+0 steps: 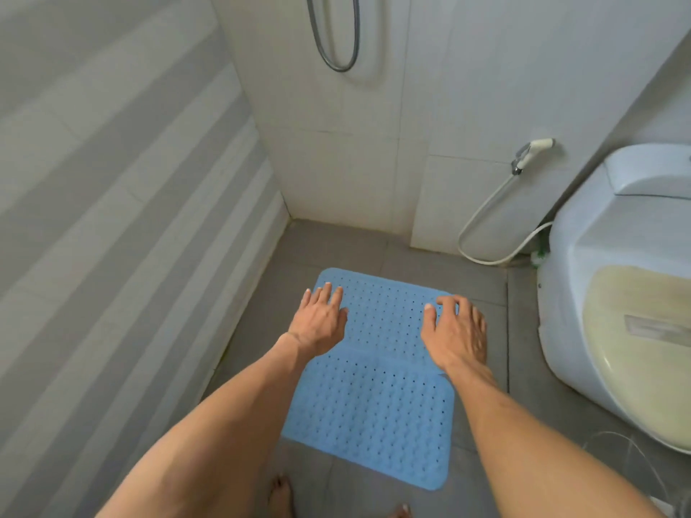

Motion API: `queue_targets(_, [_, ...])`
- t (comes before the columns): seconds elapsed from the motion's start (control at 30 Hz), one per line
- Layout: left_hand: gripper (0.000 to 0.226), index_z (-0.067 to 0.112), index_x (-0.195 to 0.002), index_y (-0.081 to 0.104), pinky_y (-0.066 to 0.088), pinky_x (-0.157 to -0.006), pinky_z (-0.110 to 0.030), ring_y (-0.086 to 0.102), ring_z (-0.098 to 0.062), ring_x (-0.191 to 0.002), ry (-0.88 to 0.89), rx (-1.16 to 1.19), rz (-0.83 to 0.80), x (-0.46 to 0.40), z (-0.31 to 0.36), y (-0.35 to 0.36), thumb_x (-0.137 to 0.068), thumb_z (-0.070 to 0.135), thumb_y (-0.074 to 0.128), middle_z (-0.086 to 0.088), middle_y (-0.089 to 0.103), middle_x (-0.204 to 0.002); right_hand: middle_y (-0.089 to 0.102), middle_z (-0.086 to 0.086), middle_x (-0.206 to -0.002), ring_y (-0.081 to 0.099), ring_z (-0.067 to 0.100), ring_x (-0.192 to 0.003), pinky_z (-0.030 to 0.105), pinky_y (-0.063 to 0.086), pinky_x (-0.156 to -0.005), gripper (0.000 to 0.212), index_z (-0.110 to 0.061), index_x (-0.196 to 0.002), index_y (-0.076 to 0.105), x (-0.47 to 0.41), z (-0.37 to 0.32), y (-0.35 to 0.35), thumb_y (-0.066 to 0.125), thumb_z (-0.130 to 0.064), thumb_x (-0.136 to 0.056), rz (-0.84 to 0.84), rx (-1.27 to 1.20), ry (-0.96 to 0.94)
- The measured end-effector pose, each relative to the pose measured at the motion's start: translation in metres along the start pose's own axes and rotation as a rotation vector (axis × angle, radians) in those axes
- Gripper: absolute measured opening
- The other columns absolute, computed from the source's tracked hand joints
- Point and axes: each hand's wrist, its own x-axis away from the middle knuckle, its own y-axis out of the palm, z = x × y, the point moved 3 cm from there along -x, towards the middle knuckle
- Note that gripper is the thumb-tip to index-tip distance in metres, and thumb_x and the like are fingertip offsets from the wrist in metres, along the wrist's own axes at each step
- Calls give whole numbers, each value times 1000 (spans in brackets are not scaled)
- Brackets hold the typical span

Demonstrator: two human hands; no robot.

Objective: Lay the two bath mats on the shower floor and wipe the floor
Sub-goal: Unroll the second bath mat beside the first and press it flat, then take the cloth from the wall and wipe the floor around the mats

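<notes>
Both hands reach forward and down over a blue bath mat point(374, 390) on the grey tiled shower floor point(482, 289). The left hand point(321, 323) is spread, palm down, fingers straight and slightly fanned, lying over the far left part of the mat; whether it presses the surface or hovers just above it cannot be told. The right hand point(457, 332) is over the far right part, near the mat's right edge, its thumb stretched out to the left and its fingers bent loosely at the knuckles; it grips nothing that can be seen. Both forearms are bare and run in from the lower corners, the two hands set well apart across the mat's width. The mat lies flat, dotted with rows of small holes and bumps, with a crease or seam crossing it just below the hands, so that it may be two pieces end to end; that cannot be told for sure. Toes point(280, 491) show at the bottom edge, just in front of the mat's near end. To the right stands a white toilet point(583, 278) with a yellowed lid point(643, 353) closed. A bidet sprayer point(533, 153) hangs on the tiled wall point(336, 162) behind, its hose looping down to the floor, and a shower hose point(336, 50) hangs in a loop above.
</notes>
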Motion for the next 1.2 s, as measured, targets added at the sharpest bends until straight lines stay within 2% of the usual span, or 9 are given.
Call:
queue_targets(0.27, [56,9,-151,21,10,-120,-44,23,-32,-144,-112,46,193,28,-29,-88,-101,34,30,-18,22,-157,55,14,-134,49,33,-124,42,31,-108,41,-15,-127,59,-24,-65,-66,45,-41,-98,41,-6,-124])
queue_targets(0.67, [54,8,-147,28,18,-117,-42,35,-32,-136,-417,-27,551,109,-173,-245,-100,33,34,-17,34,-151,56,14,-132,51,34,-122,42,36,-106,39,-18,-123,61,-40,-309,-119,45,-43,-97,47,-205,-490])
queue_targets(0.93, [48,6,-137,42,37,-104,-40,49,-33,-121,-680,-81,768,233,-247,-313,-93,28,42,-15,51,-134,57,13,-128,51,33,-120,41,35,-103,35,-19,-120,58,36,-478,-144,43,-42,-99,-65,-366,-873])
queue_targets(1.1, [56,5,-143,36,36,-103,-41,47,-35,-122,-928,-79,858,332,-248,-322,-91,24,47,-18,47,-137,54,13,-127,53,35,-118,43,42,-100,32,-22,-119,56,115,-538,-157,41,-42,-99,-234,-445,-1132])
queue_targets(1.2, [55,6,-140,38,39,-99,-42,49,-36,-117,-1078,-97,896,394,-230,-316,-89,24,48,-17,49,-133,52,11,-129,53,35,-119,43,43,-99,33,-23,-121,55,171,-555,-161,41,-42,-99,-331,-448,-1262])
